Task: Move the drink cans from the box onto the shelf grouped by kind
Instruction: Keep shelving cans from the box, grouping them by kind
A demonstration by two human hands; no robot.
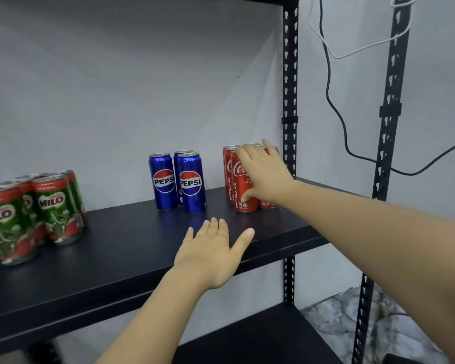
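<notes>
On the black shelf board (121, 245) stand three groups of cans. Several green Milo cans (37, 211) are at the left, three blue Pepsi cans (180, 181) in the middle, and several red Coca-Cola cans (238, 187) at the right by the post. My right hand (267, 177) lies against the front of the Coca-Cola group, its fingers straight over the can tops and its thumb touching the lower part of the front can. My left hand (213, 256) hovers flat and spread above the shelf's front edge, holding nothing. The box is out of view.
Black perforated uprights (290, 101) stand right behind the Coca-Cola cans, with a second post (389, 114) further right. Black and white cables (336, 109) hang between them. A lower shelf board (260, 337) shows below. A grey wall backs the shelf.
</notes>
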